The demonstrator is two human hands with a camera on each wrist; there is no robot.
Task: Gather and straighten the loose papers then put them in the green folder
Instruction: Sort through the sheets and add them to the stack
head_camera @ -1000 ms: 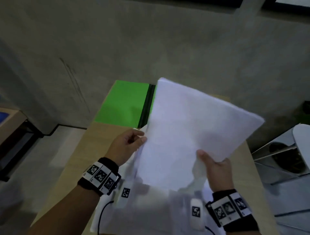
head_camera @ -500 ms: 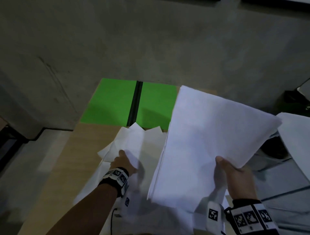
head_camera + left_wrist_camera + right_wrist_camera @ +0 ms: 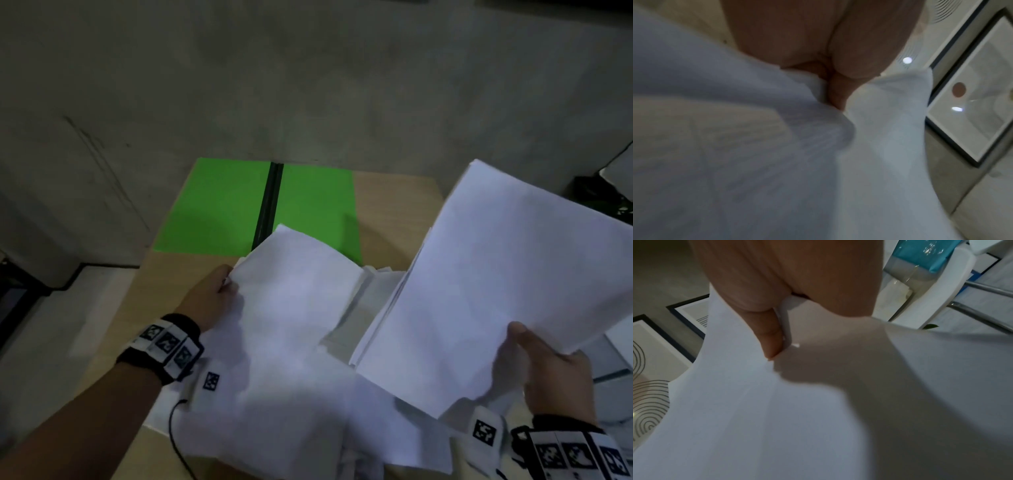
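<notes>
- Right hand (image 3: pixel 551 373) held a stack of white sheets (image 3: pixel 496 274) up off the table, on the right side of the scene. Thumb (image 3: pixel 770 340) lay on top of the near edge, the other fingers were hidden under the sheets: clamped on the stack.
- Stack was tilted, far corner raised, edges roughly aligned but slightly fanned along the left side.
- Left hand (image 3: pixel 209 298) gripped the left edge of another white sheet (image 3: pixel 294 284), lifted off the pile at centre. Left wrist view showed paper bunched between thumb and fingers (image 3: pixel 838 91): pinched shut on it.
- Loose papers (image 3: pixel 291 411) lay spread on the near part of the wooden table (image 3: pixel 394 205), overlapping at odd angles, some hanging past the near edge.
- Green folder (image 3: pixel 219 205) lay open and flat at the far left of the table, black spine (image 3: pixel 270 198) down the middle. The lifted sheet's far corner overlapped the folder's near edge in the head view; could not tell if touching.
- Both wrists wore bands with black-and-white markers (image 3: pixel 168 342).
- Framed line-art prints (image 3: pixel 651 353) were visible on the wall in the wrist views.
</notes>
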